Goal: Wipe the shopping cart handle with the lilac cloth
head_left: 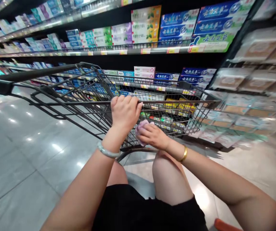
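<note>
Light purple cloth (141, 129) bunched in our right hand (155, 136), beside the shopping cart (176, 102); our left hand (124, 110) grips its top rail. Shiny gray tile floor (43, 160) below, shelves of boxes (176, 30) beyond.

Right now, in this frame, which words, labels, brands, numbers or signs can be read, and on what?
"云南", later characters unclear: blue boxes, upper shelf.
"云南", later characters unclear: dark blue boxes, lower shelf.
Too blurred to read surely: green box, white-and-orange boxes, packs at right.
Too small: price tags.
Shopping cart: none legible.
</note>
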{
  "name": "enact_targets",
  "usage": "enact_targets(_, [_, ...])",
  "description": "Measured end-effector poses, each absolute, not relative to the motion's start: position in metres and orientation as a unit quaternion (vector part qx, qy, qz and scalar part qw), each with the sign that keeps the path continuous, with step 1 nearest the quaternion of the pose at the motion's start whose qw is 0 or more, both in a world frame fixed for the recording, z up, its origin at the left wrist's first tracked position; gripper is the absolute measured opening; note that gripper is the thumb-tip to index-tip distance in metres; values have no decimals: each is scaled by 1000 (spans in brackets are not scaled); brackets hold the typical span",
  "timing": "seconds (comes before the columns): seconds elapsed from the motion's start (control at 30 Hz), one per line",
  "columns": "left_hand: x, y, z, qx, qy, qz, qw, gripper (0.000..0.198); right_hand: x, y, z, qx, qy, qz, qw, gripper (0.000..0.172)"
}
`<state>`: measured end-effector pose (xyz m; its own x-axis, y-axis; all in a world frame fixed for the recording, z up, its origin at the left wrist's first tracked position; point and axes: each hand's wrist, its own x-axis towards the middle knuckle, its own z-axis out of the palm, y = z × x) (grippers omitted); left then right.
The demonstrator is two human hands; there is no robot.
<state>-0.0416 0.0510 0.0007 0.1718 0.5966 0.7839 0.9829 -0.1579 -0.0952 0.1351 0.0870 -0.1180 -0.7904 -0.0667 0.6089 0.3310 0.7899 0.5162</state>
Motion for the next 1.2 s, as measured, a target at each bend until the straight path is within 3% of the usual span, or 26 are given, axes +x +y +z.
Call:
enact_targets(0.13, [-44, 60, -5, -681, -568, -325, 329, 43, 135, 96, -108, -141, -869, -314, 356, 27])
enact_targets(0.3, [-44, 65, -4, -683, -566, -340, 314, 43, 141, 99, -142, -15, -959, -249, 137, 18])
enact_targets(0.37, [-45, 66, -3, -689, -563, -347, 298, 42, 146, 101, -144, -4, -965, -238, 107, 21])
enact_targets(0.6, [-45, 64, -1, -681, -567, -351, 301, 44, 162, 105, -101, -88, -911, -314, 254, 22])
enact_targets(0.8, [-26, 59, 6, -680, -539, -404, 290, 36, 185, 108, -86, -20, -917, -342, 203, 17])
enact_targets(1.0, [6, 72, 9, -720, -513, -400, 240, 41, 192, 118, -48, -139, -828, -365, 402, 25])
enact_targets(1.1, [10, 76, 6, -734, -518, -353, 262, 42, 201, 118, -67, -92, -844, -362, 385, 19])
enact_targets(1.2, [9, 77, 2, -729, -524, -330, 292, 40, 213, 115, -85, -32, -864, -353, 359, 24])
